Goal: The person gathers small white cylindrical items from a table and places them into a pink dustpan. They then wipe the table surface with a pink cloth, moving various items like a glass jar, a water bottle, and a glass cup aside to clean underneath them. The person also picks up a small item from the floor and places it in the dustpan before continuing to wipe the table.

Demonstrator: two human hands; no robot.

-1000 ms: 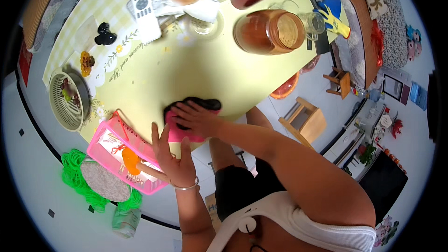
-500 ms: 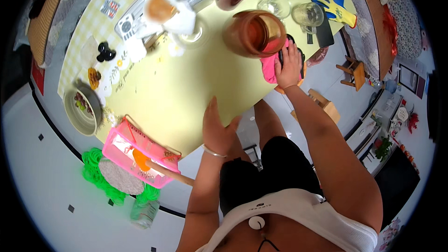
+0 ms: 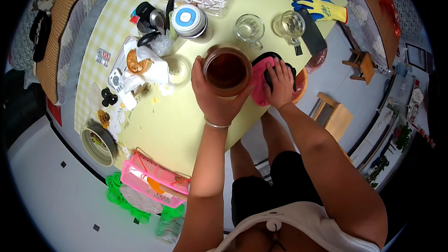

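My left hand (image 3: 215, 100) is curved round the near side of a brown, see-through jar (image 3: 217, 52) with dark reddish-brown inside, its thumb and fingers on opposite sides. The jar stands upright near the table's front edge. Just right of it lies a flat pink piece with black edging (image 3: 259, 94). My right hand (image 3: 281, 84) lies on this piece, fingers stretched out, over a black rounded part that it mostly hides. Beyond the jar are a glass mug (image 3: 248, 30), a second glass mug (image 3: 289, 24) and a jar with a white and blue lid (image 3: 189, 22).
Blue and yellow gloves (image 3: 326, 7) lie at the far right. Left are a remote control (image 3: 116, 80), round flatbread (image 3: 138, 61) on white paper and a grey-green colander (image 3: 109, 151). A pink basket (image 3: 179, 199) sits by the near left edge; a wooden stool (image 3: 339, 120) stands beyond the right edge.
My left hand has come forward from the near edge and taken hold of the brown jar. My right hand stays on the pink piece. The view has shifted, showing more of the table's far side.
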